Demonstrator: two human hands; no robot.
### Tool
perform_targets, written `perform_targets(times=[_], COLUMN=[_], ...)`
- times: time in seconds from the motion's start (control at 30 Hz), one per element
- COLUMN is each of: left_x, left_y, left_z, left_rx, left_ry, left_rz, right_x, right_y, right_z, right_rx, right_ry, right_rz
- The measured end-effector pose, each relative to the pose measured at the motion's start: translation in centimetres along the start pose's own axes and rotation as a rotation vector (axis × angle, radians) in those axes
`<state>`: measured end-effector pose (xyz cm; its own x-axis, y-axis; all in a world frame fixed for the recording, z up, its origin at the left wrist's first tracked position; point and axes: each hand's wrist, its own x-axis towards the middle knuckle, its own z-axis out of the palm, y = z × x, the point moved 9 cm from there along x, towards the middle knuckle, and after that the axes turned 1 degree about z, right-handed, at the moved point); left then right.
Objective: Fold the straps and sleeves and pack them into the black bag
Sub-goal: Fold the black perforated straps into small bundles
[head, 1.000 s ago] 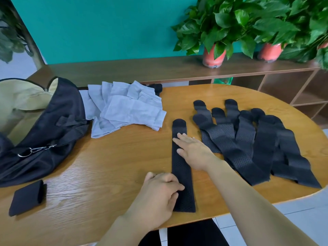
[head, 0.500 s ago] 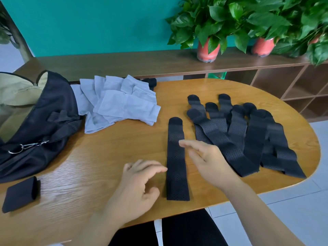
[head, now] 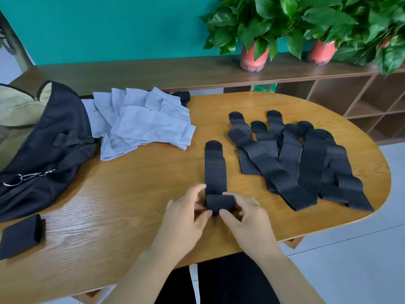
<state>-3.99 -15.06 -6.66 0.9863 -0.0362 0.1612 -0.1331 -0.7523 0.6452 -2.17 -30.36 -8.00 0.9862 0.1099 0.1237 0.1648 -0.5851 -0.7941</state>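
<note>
Hands: left hand [head: 184, 220] and right hand [head: 247, 220] pinching folded near end of black strap [head: 215, 172] on table [head: 142, 194]; black bag [head: 54, 132] far left.

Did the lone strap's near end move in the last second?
Yes. Near end of the strap folded back, away from the table edge nearest the person.

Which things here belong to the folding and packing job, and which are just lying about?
Job: single strap, gripped by left hand and right hand; strap pile; grey sleeves; black bag; folded black piece.
Lying about: potted plants; wooden shelf.
</note>
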Motion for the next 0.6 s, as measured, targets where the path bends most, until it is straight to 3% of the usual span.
perform_targets(times=[0.27,0.47,0.6], left_x=[1.7,2.1,1.9], left_y=[-0.4,0.1,0.4], left_z=[0.5,1.1,1.9], left_rx=[0.043,0.155,0.270], left_ry=[0.010,-0.024,-0.052], left_rz=[-0.080,-0.037,0.033], right_x=[1.8,1.9,1.7], right_y=[0.3,0.3,-0.4], right_z=[0.1,0.4,0.7], right_rx=[-0.166,-0.244,-0.296], right_ry=[0.041,0.058,0.105], right_rz=[0.045,0.019,-0.112])
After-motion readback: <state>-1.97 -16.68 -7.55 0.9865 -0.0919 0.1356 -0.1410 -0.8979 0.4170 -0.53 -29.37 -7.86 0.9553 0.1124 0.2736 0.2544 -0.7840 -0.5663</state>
